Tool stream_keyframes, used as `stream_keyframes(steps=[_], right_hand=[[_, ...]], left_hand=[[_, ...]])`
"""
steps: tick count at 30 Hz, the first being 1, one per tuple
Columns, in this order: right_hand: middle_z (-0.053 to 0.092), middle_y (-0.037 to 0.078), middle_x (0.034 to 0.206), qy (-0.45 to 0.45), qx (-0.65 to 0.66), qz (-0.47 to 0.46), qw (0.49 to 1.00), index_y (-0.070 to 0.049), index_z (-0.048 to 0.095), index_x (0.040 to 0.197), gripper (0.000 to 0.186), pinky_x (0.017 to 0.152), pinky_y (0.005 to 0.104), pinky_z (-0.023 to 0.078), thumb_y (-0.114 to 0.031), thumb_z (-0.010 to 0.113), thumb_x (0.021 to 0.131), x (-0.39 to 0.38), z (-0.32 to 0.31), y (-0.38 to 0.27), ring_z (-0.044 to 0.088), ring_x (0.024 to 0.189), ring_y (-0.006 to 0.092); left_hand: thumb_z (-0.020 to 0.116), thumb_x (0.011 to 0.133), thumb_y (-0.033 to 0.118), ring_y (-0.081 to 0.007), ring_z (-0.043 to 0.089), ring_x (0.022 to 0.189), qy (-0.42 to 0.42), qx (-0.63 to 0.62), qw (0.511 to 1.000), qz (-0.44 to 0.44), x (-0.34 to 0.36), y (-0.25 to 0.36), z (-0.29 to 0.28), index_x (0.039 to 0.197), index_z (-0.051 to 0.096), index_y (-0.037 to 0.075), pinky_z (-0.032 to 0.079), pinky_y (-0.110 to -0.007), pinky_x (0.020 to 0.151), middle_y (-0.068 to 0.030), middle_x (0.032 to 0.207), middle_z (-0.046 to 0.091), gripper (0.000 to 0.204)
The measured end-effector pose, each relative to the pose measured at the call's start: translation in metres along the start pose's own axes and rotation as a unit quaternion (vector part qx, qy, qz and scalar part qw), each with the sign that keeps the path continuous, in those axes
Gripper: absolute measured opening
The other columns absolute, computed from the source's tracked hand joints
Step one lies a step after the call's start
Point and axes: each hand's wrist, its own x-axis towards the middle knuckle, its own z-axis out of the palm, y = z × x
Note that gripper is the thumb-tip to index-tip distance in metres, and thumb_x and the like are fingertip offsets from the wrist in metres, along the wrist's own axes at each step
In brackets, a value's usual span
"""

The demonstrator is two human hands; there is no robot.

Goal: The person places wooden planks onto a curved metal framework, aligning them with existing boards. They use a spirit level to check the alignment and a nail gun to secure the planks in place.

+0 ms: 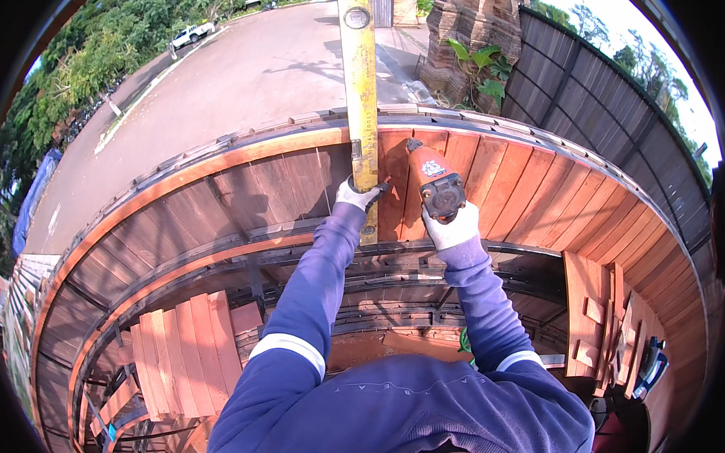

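Left hand (358, 195): gloved, clenched on yellow spirit level (361, 107), upright against the reddish plank wall (489, 182). Right hand (452, 228): gripping orange power tool (435, 181) just beside it. Level best pressed flat, tool square.

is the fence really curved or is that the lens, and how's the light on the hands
Head view: fisheye bends the wooden plank fence and its top rail into an arc, with a black vignette at the rim. Low sun warms the right planks; the left section lies in shade. Left hand on the yellow level and right hand on the orange power tool are sharp and evenly lit.
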Motion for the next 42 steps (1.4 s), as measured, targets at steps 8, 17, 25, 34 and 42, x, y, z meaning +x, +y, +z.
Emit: stream_keyframes(steps=[8,17,25,34,42], right_hand=[[0.072,0.014,0.094,-0.015,-0.026,-0.010,0.999,0.002,0.063,0.108,0.033,0.077,0.0311,0.054,-0.011,0.071,0.079,0.006,0.008,0.002,0.071,0.088,0.0200],[0.072,0.015,0.092,-0.005,-0.012,0.009,1.000,0.001,0.063,0.109,0.034,0.076,0.0311,0.054,-0.012,0.071,0.078,0.005,0.005,0.002,0.071,0.088,0.0216],[0.071,0.018,0.095,0.003,0.017,-0.003,1.000,0.000,0.057,0.124,0.052,0.076,0.0315,0.055,-0.012,0.073,0.076,0.004,0.009,0.003,0.072,0.090,0.0254],[0.071,0.018,0.094,-0.008,-0.015,-0.016,1.000,0.001,0.058,0.120,0.049,0.075,0.0323,0.056,-0.013,0.075,0.076,0.007,0.016,0.005,0.072,0.088,0.0257],[0.070,0.019,0.098,-0.019,0.003,-0.011,1.000,0.000,0.055,0.127,0.059,0.077,0.0341,0.056,-0.010,0.075,0.072,0.004,0.019,0.003,0.071,0.093,0.0282]], left_hand=[[0.081,0.075,0.007,-0.0123,0.065,0.082,-0.001,-0.037,0.999,0.010,-0.006,0.008,-0.003,0.108,0.067,0.003,0.054,-0.027,0.073,-0.0041,0.096,0.070,0.036],[0.080,0.076,0.003,-0.0129,0.066,0.081,0.024,0.097,0.995,-0.032,0.002,0.007,0.004,0.108,0.064,0.002,0.055,-0.028,0.073,-0.0045,0.096,0.069,0.036],[0.078,0.075,0.000,-0.0152,0.068,0.086,0.035,0.061,0.998,-0.008,0.002,0.003,0.000,0.111,0.063,0.001,0.055,-0.029,0.076,-0.0069,0.100,0.071,0.039],[0.082,0.072,0.006,-0.0159,0.068,0.090,0.055,0.152,0.987,-0.006,-0.006,0.023,0.005,0.112,0.065,0.001,0.054,-0.030,0.081,-0.0074,0.102,0.071,0.044],[0.085,0.070,0.012,-0.0172,0.068,0.093,0.048,0.138,0.989,-0.036,-0.013,0.034,0.011,0.113,0.065,0.002,0.053,-0.031,0.084,-0.0075,0.105,0.072,0.048]])
